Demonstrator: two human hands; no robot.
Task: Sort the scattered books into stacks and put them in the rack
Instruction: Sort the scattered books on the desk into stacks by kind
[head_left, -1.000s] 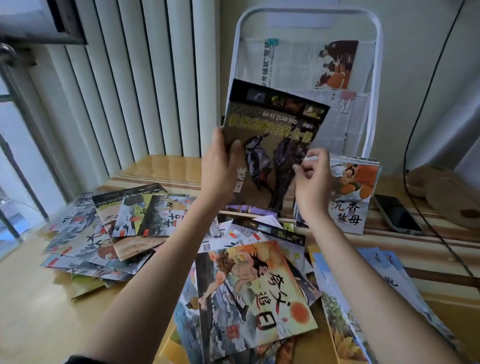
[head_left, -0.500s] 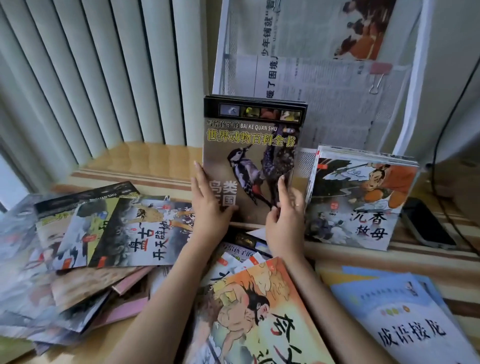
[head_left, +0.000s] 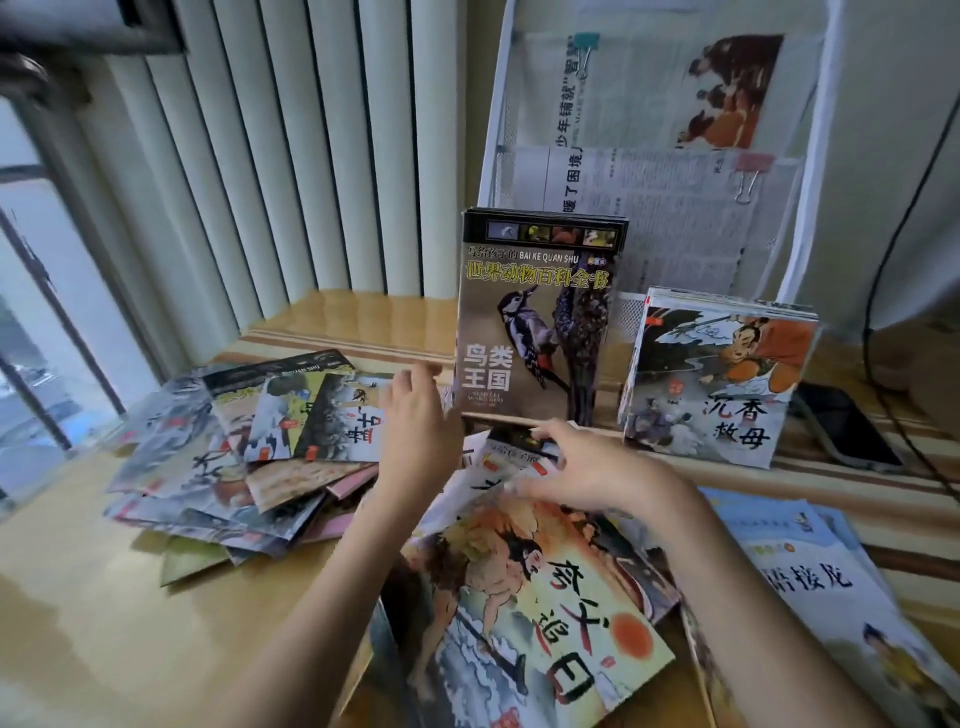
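Nearest book: a picture book with a running figure and an orange sun (head_left: 535, 618) lies flat on top of the heap right under my forearms, cover up.
Blue books: a fanned pile of pale blue books (head_left: 831, 582) lies to my right on the table (head_left: 93, 597).
My right hand: my right hand (head_left: 597, 470) hovers palm down over the middle heap, fingers stretched forward toward a dark-covered book (head_left: 519, 447); I cannot tell whether the fingertips touch it, and it grips nothing that I can see.
My left hand: my left hand (head_left: 418, 415) is raised with fingers loosely spread and relaxed, holding nothing, just beside the lower left edge of the bird book.
Left heap: a scattered heap of overlapping books (head_left: 244, 447) lies on the table to the left of my left hand.
Bird book: the woodpecker encyclopedia (head_left: 535, 317) stands upright at the front of a stack in the white rack (head_left: 815, 171), free of both hands.
Second stack: a stack fronted by a warrior cover (head_left: 717, 374) stands to its right, leaning back.
Phone: a dark phone (head_left: 841, 426) lies flat on the table right of that stack.
Rack back: newspapers (head_left: 660, 208) hang clipped inside the rack.
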